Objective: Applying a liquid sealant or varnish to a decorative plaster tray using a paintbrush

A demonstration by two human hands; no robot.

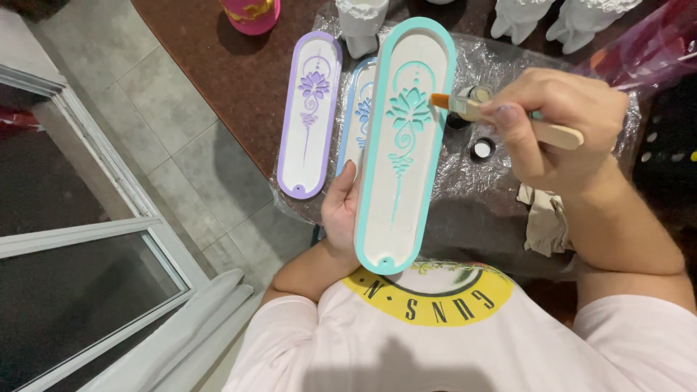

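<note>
Your left hand (340,210) holds a long oval tray (404,145) with a teal rim and a teal lotus design raised on its white face. Your fingers are closed on its left edge near the lower end, thumb lying against the rim, and the tray is lifted off the worktop (239,94), tilted toward you, its lower end just above your shirt (435,334).

Your right hand (559,127) grips a brush (508,120) with a pale wooden handle; the fingers are pinched tight around it, and the orange bristles touch the tray's right rim, level with the lotus flower.

Behind the tray, on a sheet of clear plastic film (494,167), lie two more trays of the same shape: a purple one (310,115) to the left, well clear of your hand, and a blue one (359,116) mostly hidden by the teal tray. Two small round paint pots (482,149) sit on the film just under the brush. A crumpled beige cloth (543,221) lies beneath your right wrist. White figurines (361,22) stand along the far edge, and a pink object (250,14) sits at the top left. Grey floor tiles (160,116) show to your left.
</note>
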